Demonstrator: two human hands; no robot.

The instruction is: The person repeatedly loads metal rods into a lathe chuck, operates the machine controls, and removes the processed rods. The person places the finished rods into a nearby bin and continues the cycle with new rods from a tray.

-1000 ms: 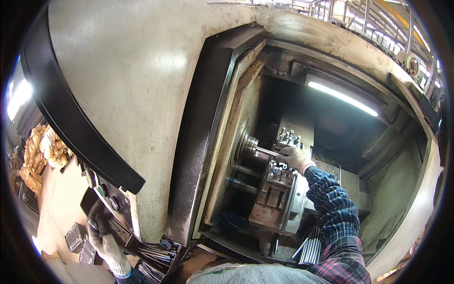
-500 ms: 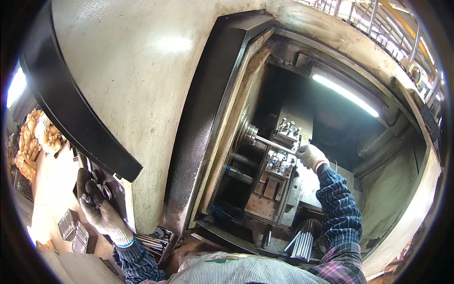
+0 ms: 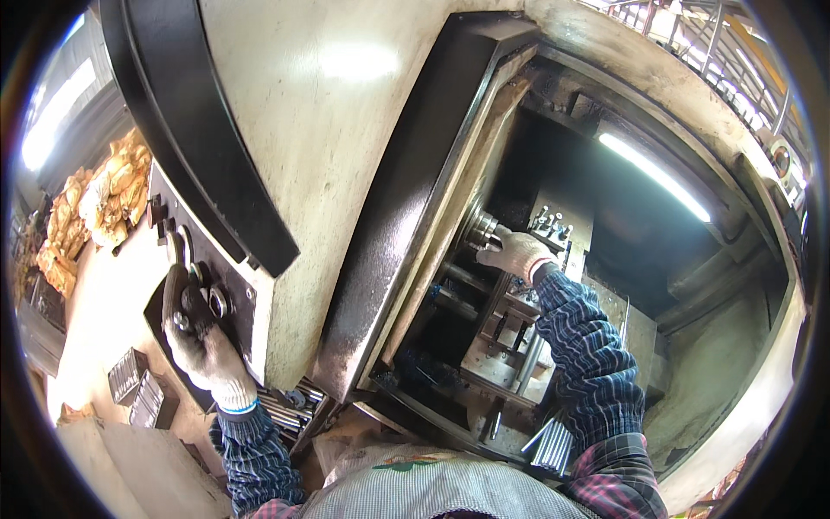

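In a white-and-grey knit glove, my right hand (image 3: 519, 254) is at the round metal chuck (image 3: 481, 227) inside the lathe. Its fingers are closed together close to the chuck's face, and whatever lies between them is hidden. Just beyond the hand stands a tool block (image 3: 552, 227) with several upright bolts. My left hand (image 3: 197, 339), gloved with dark fingers, lies along the dark control panel (image 3: 244, 322). Its fingers stretch upward beside a round knob (image 3: 217, 302), and they hold nothing that I can see. Whether a fingertip presses a control cannot be told.
Several bright metal rods (image 3: 552, 446) lie bundled low in the machine, by my right forearm. Two dark boxes of metal pieces (image 3: 154, 401) sit on the left table, with crumpled tan gloves (image 3: 117, 190) behind. A black-edged door (image 3: 415, 186) stands left of the opening, and a lamp (image 3: 654, 177) glows inside.
My right hand has moved left to the chuck; the rod that showed between it and the chuck is out of sight. My left hand stays by the panel. The whole view has shifted.
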